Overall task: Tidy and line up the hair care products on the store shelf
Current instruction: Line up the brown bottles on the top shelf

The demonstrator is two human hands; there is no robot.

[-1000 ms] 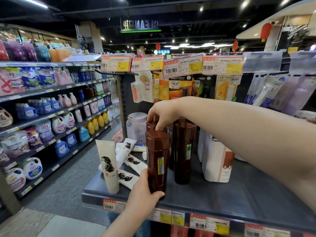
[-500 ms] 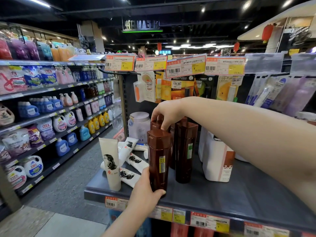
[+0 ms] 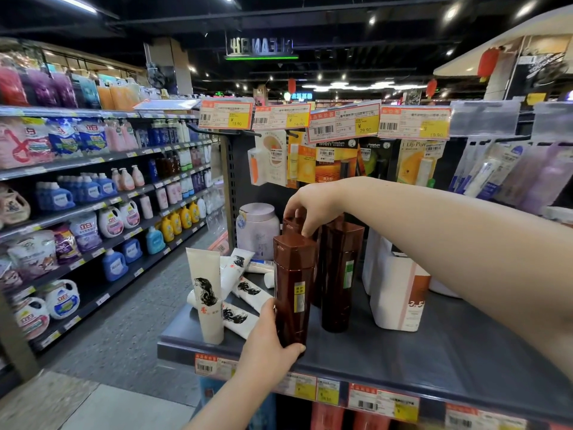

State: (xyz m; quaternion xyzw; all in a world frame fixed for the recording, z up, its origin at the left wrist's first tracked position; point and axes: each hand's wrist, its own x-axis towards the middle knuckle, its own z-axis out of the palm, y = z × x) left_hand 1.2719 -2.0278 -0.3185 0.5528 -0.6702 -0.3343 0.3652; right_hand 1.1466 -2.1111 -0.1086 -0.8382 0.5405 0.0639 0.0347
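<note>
Finds tall dark-brown plastic bottle (image 3: 294, 290) upright at front edge of dark grey shelf (image 3: 434, 352), long axis vertical. Records left hand (image 3: 269, 346) gripping its base from the left, nearer; right hand (image 3: 313, 206) pinching cap of rear brown bottle (image 3: 290, 226) directly behind. Notes white printed tubes (image 3: 248, 293) lying loose alongside, 1 cream tube (image 3: 206, 293) standing. Judges front-to-back alignment pending.

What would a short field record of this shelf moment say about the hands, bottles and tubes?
left hand: grips front brown bottle low, near the shelf edge
right hand: pinches the cap of rear brown bottle
both bottles: upright, one behind the other
upright white tube: stands left of the front bottle
lying white tubes: scattered flat behind it
</note>
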